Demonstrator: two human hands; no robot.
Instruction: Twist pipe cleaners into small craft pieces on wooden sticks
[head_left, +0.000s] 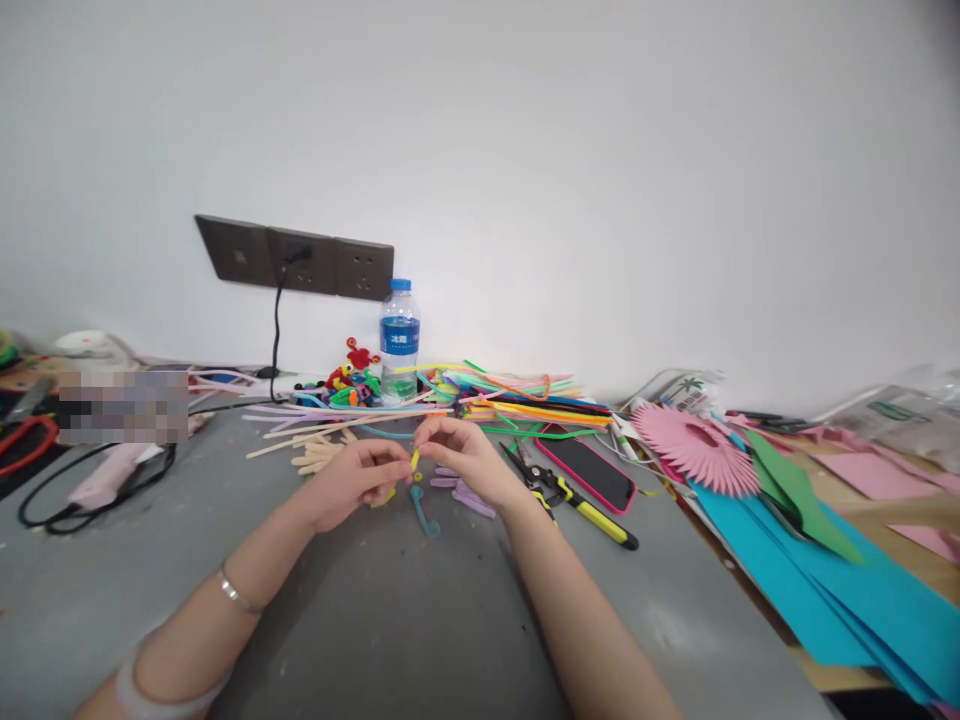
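Note:
Both hands meet over the grey table, fingertips close together around a small yellow pipe-cleaner piece (415, 461). My left hand (361, 482) pinches its lower left side. Thumb and fingers of my right hand (466, 458) are closed at its upper end. Just below the fingertips lies a blue curled piece (426, 512) with a loop at each end. Several folded purple pieces (469, 494) rest beside my right wrist. Beyond my left hand is a group of cream strips (319, 455). Another bit of yellow shows under my left fingers, partly hidden.
Yellow-black pliers (596, 515) and a pink-edged phone (589, 468) lie right of my right hand. Behind stand a water bottle (400, 345) and a colourful pipe-cleaner pile (525, 400). A pink glue gun (109, 478) with its cord lies left; blue sheets (795, 580) lie right.

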